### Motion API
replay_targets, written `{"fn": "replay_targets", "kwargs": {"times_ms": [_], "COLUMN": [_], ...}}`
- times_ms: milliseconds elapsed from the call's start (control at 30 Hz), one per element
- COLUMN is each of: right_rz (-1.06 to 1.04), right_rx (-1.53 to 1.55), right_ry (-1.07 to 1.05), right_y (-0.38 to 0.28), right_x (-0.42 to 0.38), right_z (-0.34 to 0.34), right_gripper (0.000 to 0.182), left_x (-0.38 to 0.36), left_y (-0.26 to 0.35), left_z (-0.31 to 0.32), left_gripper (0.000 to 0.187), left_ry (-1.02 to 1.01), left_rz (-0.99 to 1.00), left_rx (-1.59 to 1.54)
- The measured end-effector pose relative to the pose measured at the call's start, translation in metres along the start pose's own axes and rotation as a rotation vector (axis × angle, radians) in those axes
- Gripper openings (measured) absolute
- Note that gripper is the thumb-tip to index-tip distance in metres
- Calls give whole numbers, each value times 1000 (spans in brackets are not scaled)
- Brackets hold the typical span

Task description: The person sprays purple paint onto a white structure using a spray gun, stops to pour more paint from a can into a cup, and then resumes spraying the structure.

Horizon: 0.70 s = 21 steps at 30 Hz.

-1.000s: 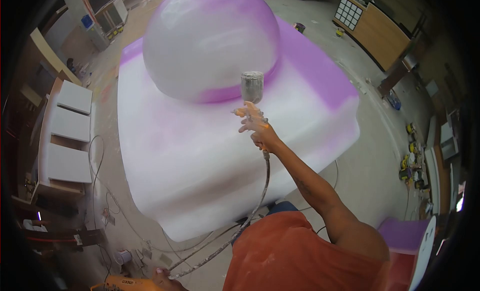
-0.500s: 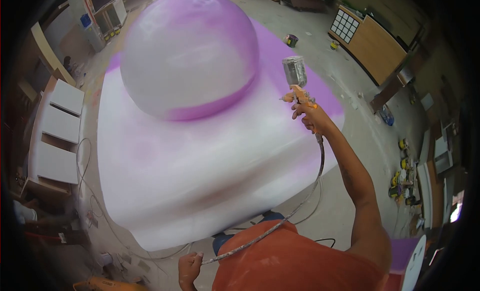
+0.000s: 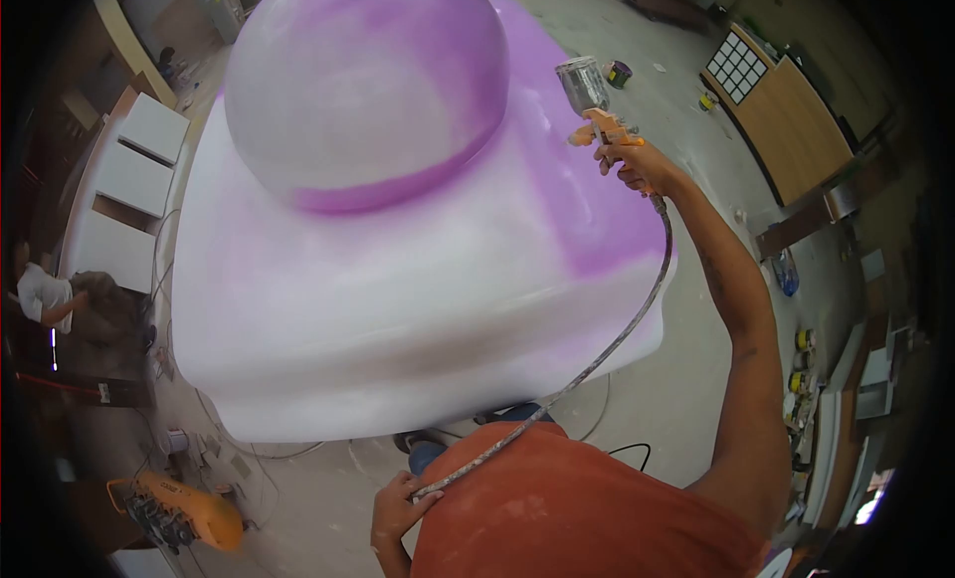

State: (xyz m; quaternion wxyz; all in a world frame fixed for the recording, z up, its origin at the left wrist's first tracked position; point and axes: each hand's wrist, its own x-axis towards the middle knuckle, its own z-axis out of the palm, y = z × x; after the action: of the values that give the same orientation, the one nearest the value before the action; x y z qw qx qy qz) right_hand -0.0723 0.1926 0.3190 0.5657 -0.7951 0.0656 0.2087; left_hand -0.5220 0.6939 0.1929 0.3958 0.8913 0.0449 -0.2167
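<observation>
A spray gun [image 3: 603,130] with an orange body and a metal cup [image 3: 583,86] on top is gripped in my right hand [image 3: 639,168], closed around its handle. From the gun's base a paint-spotted air hose [image 3: 597,364] curves down across my front. My left hand [image 3: 398,508] is closed on that hose beside my shirt. In front stands a large white form [image 3: 398,299] with a stepped front edge and purple paint on its right side. A big rounded dome [image 3: 363,110] rises from it, grey-white with purple on its top, right side and lower rim.
An orange air compressor [image 3: 194,508] stands at lower left. White panels [image 3: 124,195] line the left, near another person in a white shirt [image 3: 45,294]. A wooden counter [image 3: 786,120] stands at right. Paint cans [image 3: 619,74] and hose loops lie on the floor.
The spray gun in my right hand has moved up in the picture. Purple now covers more of the form's right side. My left hand has come closer to my body, still on the hose.
</observation>
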Motion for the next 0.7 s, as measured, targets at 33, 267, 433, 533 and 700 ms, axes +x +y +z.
{"fn": "replay_targets", "kwargs": {"times_ms": [33,267,433,533,700], "right_rz": [17,-3,-43,-42,-57], "right_rx": [-20,-111,-290,-336,-422], "right_ry": [-14,-51,-137,-203,-296], "right_y": [0,-4,-8,-14,-23], "right_x": [3,-1,-2,-3,1], "right_z": [-7,-26,-50,-47,-58], "right_gripper": [28,30,33,34,36], "left_x": [0,-7,-18,-29,-51], "left_y": [-14,-43,46,75,131], "left_z": [13,88,114,137,149], "left_gripper": [30,25,25,25,22], "left_ry": [8,78,36,154,282], "left_rz": [-3,-11,5,94,13], "left_rx": [-7,40,-139,-153,-147]}}
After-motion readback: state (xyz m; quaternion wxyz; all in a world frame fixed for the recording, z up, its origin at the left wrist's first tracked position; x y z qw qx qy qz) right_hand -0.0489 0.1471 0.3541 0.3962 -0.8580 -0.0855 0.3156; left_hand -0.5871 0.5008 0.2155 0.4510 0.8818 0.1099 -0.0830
